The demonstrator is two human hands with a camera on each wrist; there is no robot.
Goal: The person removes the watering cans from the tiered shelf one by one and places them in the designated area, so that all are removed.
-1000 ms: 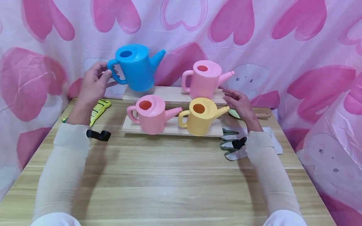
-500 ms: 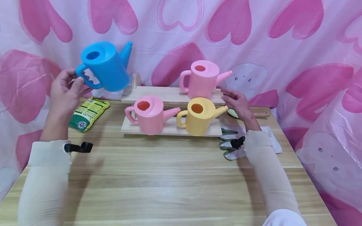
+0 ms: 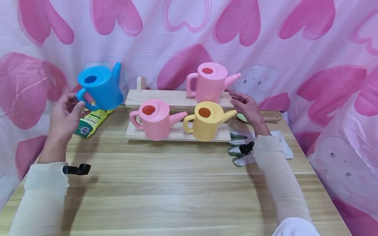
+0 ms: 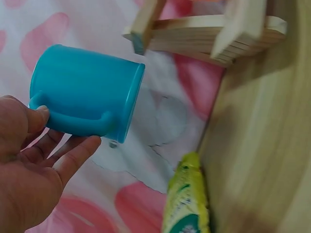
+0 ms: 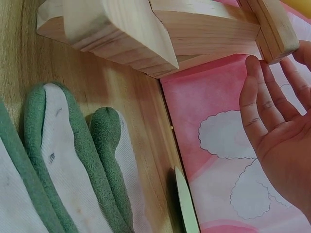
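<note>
A blue watering can (image 3: 100,87) hangs in the air at the left, its spout pointing up and away. My left hand (image 3: 65,114) grips its handle; the left wrist view shows thumb and fingers pinching the handle (image 4: 77,122). My right hand (image 3: 248,108) touches the right end of a two-step wooden stand (image 3: 159,97) with its fingertips, fingers mostly straight in the right wrist view. On the stand's upper step sits a pink watering can (image 3: 210,85). The lower step carries another pink watering can (image 3: 155,123) and a yellow watering can (image 3: 206,124).
A yellow and green packet (image 3: 93,123) lies on the wooden table (image 3: 165,190), partly behind the blue can. White and green gloves (image 3: 242,152) lie under the right forearm. Beyond them is a trowel-like tool with a wooden handle (image 3: 271,119). A pink heart-patterned curtain (image 3: 183,19) stands behind.
My left hand has carried the blue watering can leftward off the stand's upper step, then lowered it toward the packet. The right hand stays at the stand's end.
</note>
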